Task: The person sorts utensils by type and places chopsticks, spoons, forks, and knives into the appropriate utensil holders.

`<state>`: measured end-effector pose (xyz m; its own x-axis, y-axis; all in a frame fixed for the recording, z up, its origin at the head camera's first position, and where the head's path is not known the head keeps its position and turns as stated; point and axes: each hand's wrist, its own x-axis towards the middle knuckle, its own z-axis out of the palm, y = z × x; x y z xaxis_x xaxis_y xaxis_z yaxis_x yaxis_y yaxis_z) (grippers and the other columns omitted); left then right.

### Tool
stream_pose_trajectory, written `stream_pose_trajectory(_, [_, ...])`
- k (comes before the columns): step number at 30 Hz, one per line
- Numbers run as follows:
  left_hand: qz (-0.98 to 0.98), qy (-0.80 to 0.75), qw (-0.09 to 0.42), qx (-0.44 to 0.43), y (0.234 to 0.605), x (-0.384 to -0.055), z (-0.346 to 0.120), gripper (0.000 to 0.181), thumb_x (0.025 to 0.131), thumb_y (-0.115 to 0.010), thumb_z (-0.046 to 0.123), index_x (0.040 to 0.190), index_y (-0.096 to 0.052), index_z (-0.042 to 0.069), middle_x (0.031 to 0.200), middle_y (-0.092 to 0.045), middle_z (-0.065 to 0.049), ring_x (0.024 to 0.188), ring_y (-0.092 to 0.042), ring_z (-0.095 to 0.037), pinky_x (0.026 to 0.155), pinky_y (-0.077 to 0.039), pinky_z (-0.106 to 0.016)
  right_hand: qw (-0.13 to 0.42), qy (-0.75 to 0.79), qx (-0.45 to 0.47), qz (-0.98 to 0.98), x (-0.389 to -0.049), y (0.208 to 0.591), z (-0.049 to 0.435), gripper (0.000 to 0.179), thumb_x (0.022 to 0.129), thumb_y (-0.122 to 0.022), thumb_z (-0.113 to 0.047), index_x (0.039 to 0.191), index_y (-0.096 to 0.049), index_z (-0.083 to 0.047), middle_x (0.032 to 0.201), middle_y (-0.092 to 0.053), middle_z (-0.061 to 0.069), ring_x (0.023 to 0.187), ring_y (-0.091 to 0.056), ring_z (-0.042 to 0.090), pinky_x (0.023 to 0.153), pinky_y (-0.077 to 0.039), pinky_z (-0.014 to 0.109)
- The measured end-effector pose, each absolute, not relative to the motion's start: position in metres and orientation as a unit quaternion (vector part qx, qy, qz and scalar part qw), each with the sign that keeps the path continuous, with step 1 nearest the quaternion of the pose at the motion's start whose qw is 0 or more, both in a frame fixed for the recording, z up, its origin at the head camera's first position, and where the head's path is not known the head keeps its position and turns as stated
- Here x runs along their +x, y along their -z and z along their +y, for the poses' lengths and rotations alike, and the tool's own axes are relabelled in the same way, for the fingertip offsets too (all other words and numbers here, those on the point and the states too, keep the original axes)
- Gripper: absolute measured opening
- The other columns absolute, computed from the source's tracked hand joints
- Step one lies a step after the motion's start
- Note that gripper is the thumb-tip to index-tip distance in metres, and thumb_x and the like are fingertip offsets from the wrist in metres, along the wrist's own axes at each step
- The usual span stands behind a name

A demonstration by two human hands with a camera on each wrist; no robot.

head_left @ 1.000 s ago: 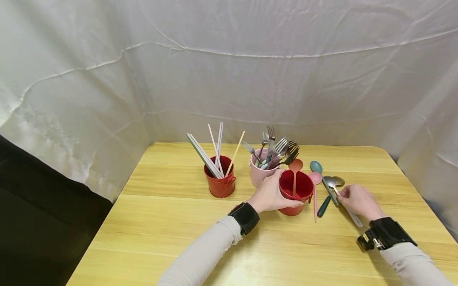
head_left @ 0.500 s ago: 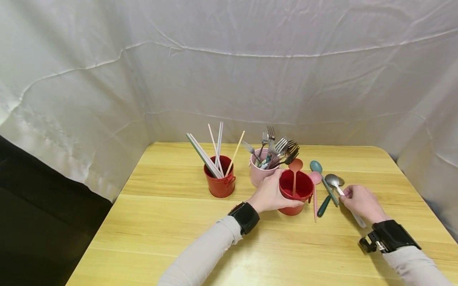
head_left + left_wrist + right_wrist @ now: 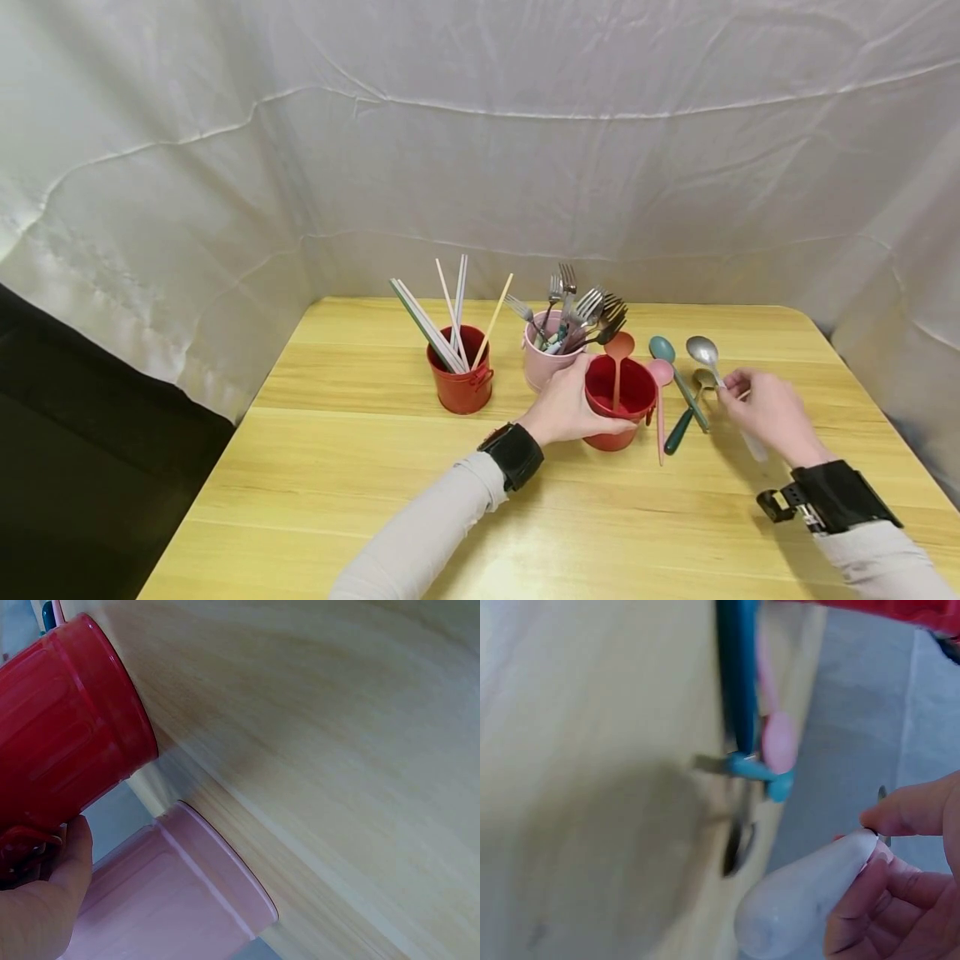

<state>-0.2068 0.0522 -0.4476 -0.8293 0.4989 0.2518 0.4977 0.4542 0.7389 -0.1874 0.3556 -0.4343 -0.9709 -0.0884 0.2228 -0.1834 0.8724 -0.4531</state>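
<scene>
My left hand [image 3: 566, 407] grips the side of a small red bucket [image 3: 611, 439], thumb at the front. An orange-red spoon [image 3: 619, 346] leans upright inside it. To the right, my right hand [image 3: 772, 414] pinches a silver spoon [image 3: 702, 350] with a white handle [image 3: 795, 900], lifted off the table. Left of that hand lie a pink spoon [image 3: 661, 372], a teal spoon [image 3: 662, 348] and a dark-green-handled spoon [image 3: 679, 432]. The teal spoon and the green-handled one cross. In the left wrist view, fingers [image 3: 71, 870] touch the red bucket by its handle.
A pink bucket [image 3: 542, 371] holding several forks [image 3: 588, 307] stands just behind my left hand. Farther left is another red bucket [image 3: 461, 393] with several chopsticks [image 3: 423, 321]. Wrinkled pale fabric [image 3: 480, 167] hangs behind the wooden table [image 3: 360, 467].
My right hand has raised the white-handled spoon off the table and away from the other spoons, uncovering the green-handled spoon's bowl. The left hand stays on the red bucket.
</scene>
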Motion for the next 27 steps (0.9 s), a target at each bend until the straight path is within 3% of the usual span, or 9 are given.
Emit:
stream_pose_trajectory(6, [0.853,-0.428,-0.006,0.299,0.447,-0.207,0.052,0.083,0.072,-0.091,0.038,0.138,-0.045,0.018,0.131,-0.061,0.002,0.121,-0.061,-0.012,0.096,-0.053,-0.018,0.150,-0.263,0.087,-0.949,-0.186,0.413,0.341,0.018,0.094,-0.065,-0.017,0.093,-0.068,0.001,0.080,-0.070,0.013,0.062,-0.047,-0.010,0.056,-0.040,0.019])
stream_pose_trajectory(13, [0.854,-0.427,-0.006,0.297,0.447,-0.208,0.052,0.083,0.072,-0.091,0.038,0.138,-0.045,0.016,0.131,-0.062,0.001,0.120,-0.062,-0.013,0.095,-0.052,-0.017,0.177,-0.314,0.087,-0.929,-0.182,0.386,0.312,0.019,0.096,-0.064,-0.017,0.102,-0.068,0.000,0.086,-0.071,0.016,0.067,-0.050,-0.015,0.059,-0.045,0.010])
stream_pose_trajectory(15, [0.855,-0.426,-0.006,0.295,0.447,-0.207,0.052,0.083,0.072,-0.091,0.038,0.138,-0.045,0.016,0.131,-0.062,0.001,0.121,-0.062,-0.013,0.095,-0.052,-0.016,0.191,-0.337,0.088,-0.918,-0.181,0.378,0.303,0.019,0.097,-0.064,-0.017,0.102,-0.068,0.000,0.086,-0.070,0.012,0.069,-0.052,-0.015,0.060,-0.046,0.007])
stream_pose_trajectory(22, [0.856,-0.428,-0.001,0.290,0.446,-0.206,0.051,0.085,0.072,-0.091,0.038,0.138,-0.043,0.015,0.131,-0.063,0.000,0.121,-0.063,-0.015,0.096,-0.051,-0.016,0.236,-0.454,0.087,-0.855,-0.180,0.356,0.272,0.017,0.096,-0.067,-0.013,0.105,-0.067,0.001,0.084,-0.063,-0.025,0.078,-0.060,-0.013,0.069,-0.049,0.002])
stream_pose_trajectory(27, [0.859,-0.427,0.006,0.284,0.447,-0.207,0.052,0.084,0.072,-0.091,0.039,0.137,-0.044,0.016,0.130,-0.063,0.001,0.120,-0.063,-0.013,0.097,-0.051,-0.017,0.242,-0.540,0.103,-0.799,-0.181,0.354,0.255,0.014,0.095,-0.065,-0.004,0.106,-0.063,0.006,0.089,-0.068,-0.022,0.082,-0.067,-0.007,0.074,-0.054,0.007])
